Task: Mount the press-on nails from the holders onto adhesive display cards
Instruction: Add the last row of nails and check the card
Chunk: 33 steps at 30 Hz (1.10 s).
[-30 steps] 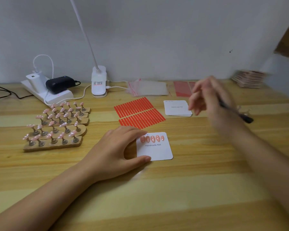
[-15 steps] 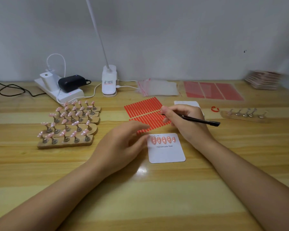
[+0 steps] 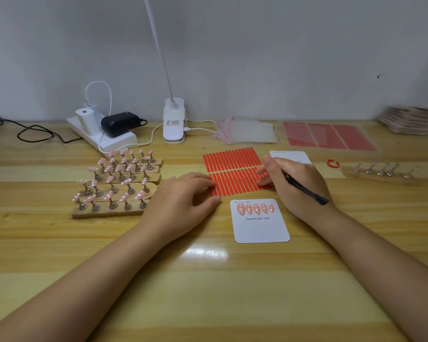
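Both hands sit over the sheet of red adhesive strips (image 3: 234, 172) near the middle of the wooden table (image 3: 208, 292). At nine o'clock of the sheet the left hand (image 3: 183, 201) lies palm down, its loosely curled fingertips pressing on the sheet's left edge and gripping nothing. At three o'clock of the sheet the right hand (image 3: 294, 186) has its fingers curled round a thin black tool (image 3: 305, 190), whose butt end juts back over the wrist; the working tip is hidden under the fingers, which touch the strips' right edge. Just at six o'clock of the sheet, between the two wrists, lies a white display card (image 3: 261, 220) printed "Handmade Nail" with five pink nails (image 3: 255, 208) already in a row along its top. At nine o'clock of the left hand stand the wooden holders (image 3: 116, 186) — several rows, each bearing pink press-on nails on small metal stems. A stack of blank cards (image 3: 290, 156) peeks out behind the right hand, partly covered by it. At three o'clock of the right hand lies an emptied holder (image 3: 378, 172) with bare metal stems, and a small red ring (image 3: 332, 164) just beside it. Along the wall at twelve o'clock are a white power strip (image 3: 101, 135) with chargers, a clip lamp (image 3: 174, 124), clear plastic bags (image 3: 247, 132), red sheets (image 3: 329, 135) — and a blurred stack of cards (image 3: 408, 119) at the far right.
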Tool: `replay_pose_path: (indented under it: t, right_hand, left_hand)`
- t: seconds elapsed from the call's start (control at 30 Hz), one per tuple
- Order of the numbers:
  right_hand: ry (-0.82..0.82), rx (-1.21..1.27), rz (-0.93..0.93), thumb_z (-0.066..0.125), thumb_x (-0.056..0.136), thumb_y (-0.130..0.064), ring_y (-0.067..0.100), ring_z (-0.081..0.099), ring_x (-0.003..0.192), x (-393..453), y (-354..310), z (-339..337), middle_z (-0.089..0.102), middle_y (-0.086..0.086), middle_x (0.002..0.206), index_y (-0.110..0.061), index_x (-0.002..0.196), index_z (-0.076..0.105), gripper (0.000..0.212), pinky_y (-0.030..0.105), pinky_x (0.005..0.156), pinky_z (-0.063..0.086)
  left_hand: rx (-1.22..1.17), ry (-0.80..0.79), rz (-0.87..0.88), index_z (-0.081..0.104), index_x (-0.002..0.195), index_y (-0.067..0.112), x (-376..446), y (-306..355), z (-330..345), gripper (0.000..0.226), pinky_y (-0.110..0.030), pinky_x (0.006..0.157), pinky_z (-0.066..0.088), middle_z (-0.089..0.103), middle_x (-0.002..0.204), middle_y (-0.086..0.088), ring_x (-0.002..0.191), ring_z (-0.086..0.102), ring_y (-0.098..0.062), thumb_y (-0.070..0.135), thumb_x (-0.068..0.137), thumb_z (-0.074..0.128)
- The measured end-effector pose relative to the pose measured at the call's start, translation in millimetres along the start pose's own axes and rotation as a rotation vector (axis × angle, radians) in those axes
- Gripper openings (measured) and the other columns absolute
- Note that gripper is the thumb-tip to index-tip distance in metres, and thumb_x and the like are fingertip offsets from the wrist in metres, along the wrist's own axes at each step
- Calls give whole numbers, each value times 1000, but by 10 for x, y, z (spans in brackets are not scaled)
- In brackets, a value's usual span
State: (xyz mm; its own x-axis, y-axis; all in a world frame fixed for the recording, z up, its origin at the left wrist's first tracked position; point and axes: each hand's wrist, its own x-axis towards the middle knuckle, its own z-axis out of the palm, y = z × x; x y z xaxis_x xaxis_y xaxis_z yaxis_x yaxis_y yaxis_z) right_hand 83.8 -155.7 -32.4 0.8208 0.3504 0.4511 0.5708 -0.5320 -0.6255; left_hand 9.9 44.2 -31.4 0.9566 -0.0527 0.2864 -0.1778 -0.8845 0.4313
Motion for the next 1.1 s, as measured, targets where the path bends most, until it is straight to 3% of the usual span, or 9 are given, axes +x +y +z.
replay_pose_path:
  t: [0.2,0.37,0.47,0.6,0.73,0.8,0.87,0.97,1.1]
  right_hand:
    - [33,121,33,31,85,-58,-10,61,64,9,21,20,66,-19,58,-41,76,60,35,6,64,40]
    - [-6,471,162,42,79,-56,13,68,58,-4,-14,-20,71,-4,67,-22,79,66,42,15,54,51]
    - [76,528,206,42,84,-51,14,70,63,5,-18,-39,72,-1,70,-16,79,66,43,20,59,55]
    - [253,481,286,37,96,-42,2,67,66,39,44,-59,71,-6,70,-18,79,65,41,6,57,45]
    - [261,472,312,38,97,-40,-2,66,68,49,100,-57,71,-9,72,-20,81,65,37,3,54,42]
    - [166,373,253,41,97,-37,-5,65,73,31,89,-56,70,-10,76,-24,82,64,30,7,63,48]
    - [14,143,116,42,96,-35,4,65,80,6,78,-37,70,-5,82,-20,84,66,30,20,75,50]
    - [-78,-141,-63,36,92,-44,20,64,77,-13,53,0,70,6,80,-9,86,67,47,36,74,46]
    - [-82,-110,-138,35,92,-47,17,65,75,-22,14,-17,71,1,78,-11,82,69,50,36,72,46]
  left_hand:
    - [-45,39,-63,60,119,17,41,-44,43,30,-37,101,37,57,126,7,118,50,-12,28,91,55]
    - [-2,25,-62,53,130,20,37,-68,68,36,-29,103,34,54,132,8,123,46,-11,26,94,49]
    - [-5,20,-68,51,132,19,39,-71,65,37,-24,102,29,51,136,8,126,42,-9,23,95,47]
    - [30,8,-52,49,134,20,29,-55,53,40,-21,99,30,48,138,9,126,41,-9,29,95,47]
    - [79,-12,-45,45,137,21,0,-36,47,46,-25,101,31,45,140,10,127,39,-9,39,94,45]
    - [95,-8,-44,45,137,21,-11,-31,46,47,-26,101,31,44,141,9,127,39,-9,41,94,44]
    - [111,-7,-48,46,137,20,-7,-30,51,49,-26,99,32,44,139,8,126,38,-10,43,94,43]
    - [146,-24,-89,42,138,17,29,-34,71,57,-26,97,31,41,138,5,125,35,-11,51,93,37]
    - [205,-76,-147,31,143,18,61,-37,97,70,-30,102,29,33,143,3,129,29,-13,62,89,31]
